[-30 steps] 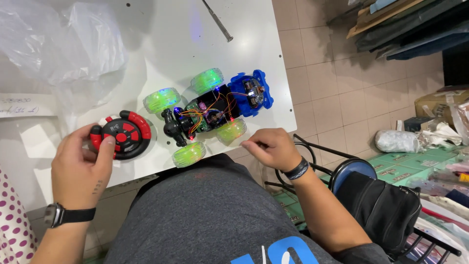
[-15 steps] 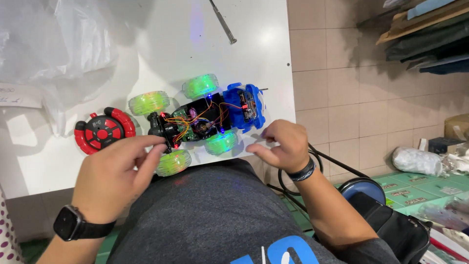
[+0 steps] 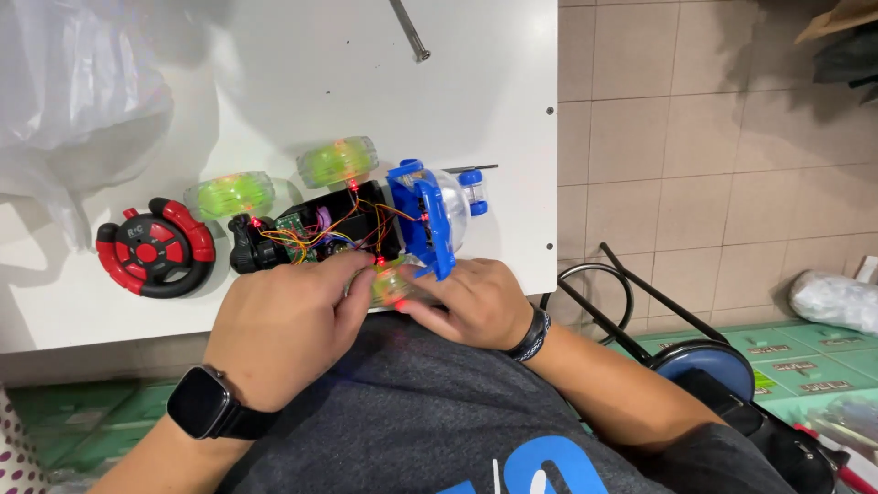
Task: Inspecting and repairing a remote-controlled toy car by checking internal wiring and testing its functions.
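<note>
A toy stunt car (image 3: 366,224) with green glowing wheels, a blue end piece and exposed coloured wires lies on the white table (image 3: 274,91). My left hand (image 3: 288,325), with a black smartwatch on the wrist, covers the car's near side, fingers on its body. My right hand (image 3: 476,302), wearing a dark bracelet, grips the near green wheel (image 3: 391,285) beside the blue end. A red and black round remote (image 3: 155,247) lies untouched to the left of the car.
A clear plastic bag (image 3: 73,101) lies at the table's back left. A long metal tool (image 3: 410,29) rests at the back. To the right of the table there is tiled floor, a stool with a blue seat (image 3: 704,361) and a white bag (image 3: 837,297).
My left hand has left the remote and moved right onto the car. My right hand has closed in on the near wheel. The camera has come closer.
</note>
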